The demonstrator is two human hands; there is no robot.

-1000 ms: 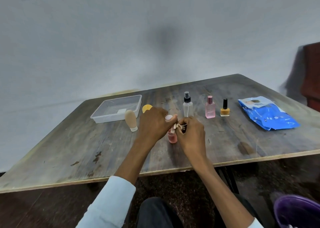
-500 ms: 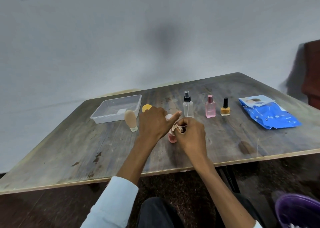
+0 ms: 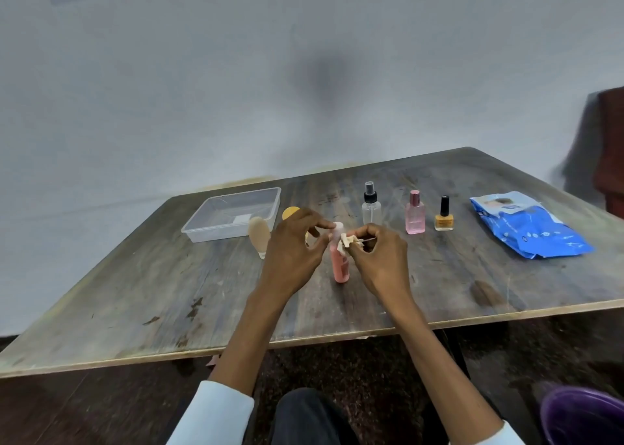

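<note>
Spray bottle [image 3: 371, 208] sat just behind, beige tube [image 3: 259, 237] by your left hand [image 3: 292, 252]. That hand's fingers pinched the white cap of the upright pink bottle [image 3: 339, 264] on the table [image 3: 135, 292]; your right hand [image 3: 380, 260] pinched a beige scrap [image 3: 347, 241] at its neck.

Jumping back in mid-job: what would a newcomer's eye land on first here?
Both hands meet at the middle of the table: the left hand holds the top of an upright pink bottle, while the right hand pinches a small pale scrap at its neck. Next comes the bright blue packet lying at the table's right end, then the clear plastic tray at back left.
</note>
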